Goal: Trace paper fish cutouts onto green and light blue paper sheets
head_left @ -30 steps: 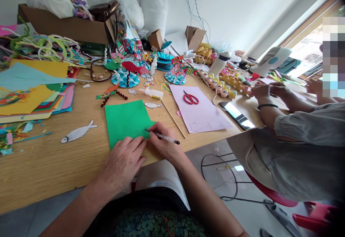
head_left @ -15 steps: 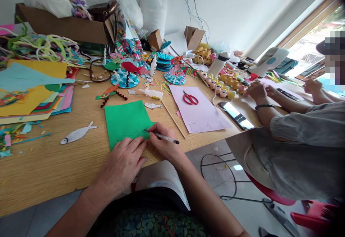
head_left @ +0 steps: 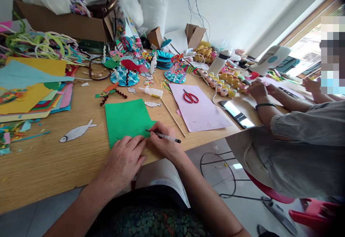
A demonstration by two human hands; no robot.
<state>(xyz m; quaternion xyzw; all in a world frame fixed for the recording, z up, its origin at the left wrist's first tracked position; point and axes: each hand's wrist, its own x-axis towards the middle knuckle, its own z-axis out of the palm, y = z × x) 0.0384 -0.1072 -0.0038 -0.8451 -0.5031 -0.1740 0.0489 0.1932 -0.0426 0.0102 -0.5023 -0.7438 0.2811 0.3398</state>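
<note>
A green sheet of paper lies near the front edge of the table, with faint dark pen lines on its lower part. My left hand rests flat on the sheet's lower edge, fingers stretched out. In my right hand is a pen, its tip touching the green paper at the right. Left of the sheet lies a white paper fish. A smaller paper fish and a glue bottle lie just beyond it. To the right, red-handled scissors rest on a pale purple sheet bearing drawn outlines.
A thin wooden stick lies between the two sheets. Coloured paper is stacked at the left. Blue bases with paper fish stand behind. A phone lies at the right, near a co-worker's arms.
The pen has shifted very slightly to the right on the green paper. My left hand stays in place, and the view has tilted a little.
</note>
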